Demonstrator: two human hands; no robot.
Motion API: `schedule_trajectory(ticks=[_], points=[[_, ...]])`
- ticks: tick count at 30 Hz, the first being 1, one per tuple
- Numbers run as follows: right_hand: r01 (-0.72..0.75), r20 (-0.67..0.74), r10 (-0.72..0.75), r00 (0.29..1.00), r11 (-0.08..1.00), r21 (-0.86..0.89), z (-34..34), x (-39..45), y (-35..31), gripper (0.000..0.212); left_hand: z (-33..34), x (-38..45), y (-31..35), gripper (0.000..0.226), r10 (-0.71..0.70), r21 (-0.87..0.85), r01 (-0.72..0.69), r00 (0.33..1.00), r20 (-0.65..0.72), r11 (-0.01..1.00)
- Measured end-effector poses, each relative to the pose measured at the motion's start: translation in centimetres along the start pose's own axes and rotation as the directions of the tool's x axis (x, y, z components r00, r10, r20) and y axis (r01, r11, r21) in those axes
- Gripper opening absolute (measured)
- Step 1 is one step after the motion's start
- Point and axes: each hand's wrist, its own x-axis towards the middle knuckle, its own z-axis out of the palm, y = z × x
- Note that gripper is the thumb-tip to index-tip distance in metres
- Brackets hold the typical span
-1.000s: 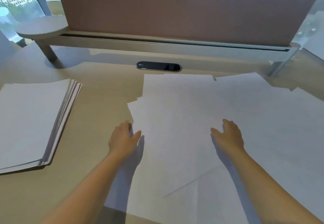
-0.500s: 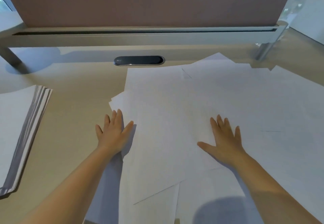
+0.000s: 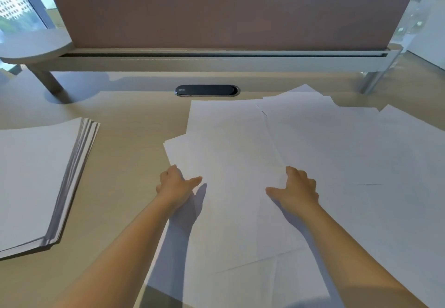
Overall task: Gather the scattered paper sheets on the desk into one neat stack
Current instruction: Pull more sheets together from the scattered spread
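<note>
- Left hand [image 3: 177,187] and right hand [image 3: 297,189], flat half a second earlier, are now curled, pinching the top loose sheet [image 3: 231,163].
- Lifting toward the stack [image 3: 36,175] is judged imminent.

White paper sheets [image 3: 337,163]; beige desk [image 3: 132,139]; dusty-pink divider panel [image 3: 228,6]; black grommet [image 3: 207,90].

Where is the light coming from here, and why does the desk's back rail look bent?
Head view: arm shadows fall leftward of the left hand and right hand across the loose sheets, so light comes from the right; the rail bows from wide-angle distortion; slightly soft throughout.
</note>
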Motion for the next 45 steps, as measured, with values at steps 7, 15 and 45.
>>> schedule_trajectory(ticks=[7, 15, 45], points=[[-0.134, 0.132, 0.072, 0.989, 0.823, 0.552, 3.1, 0.3, -0.2, 0.045, -0.2, -1.2, -2.5, 0.028, -0.125, -0.357, 0.118, 0.992, 0.005, 0.926], [-0.072, 0.130, 0.016, 0.991, 0.897, 0.437, 3.2, -0.9, -0.9, 0.024, -1.7, -2.9, -4.4, 0.014, -0.011, -0.433, -0.025, 0.997, -0.081, 0.901], [-0.061, -0.038, 0.053, 0.998, 0.965, -0.254, -3.0, 7.2, 2.9, 0.079, 1.0, 5.6, 0.9, 0.076, 0.153, 0.436, -0.106, 0.986, -0.073, 0.894]])
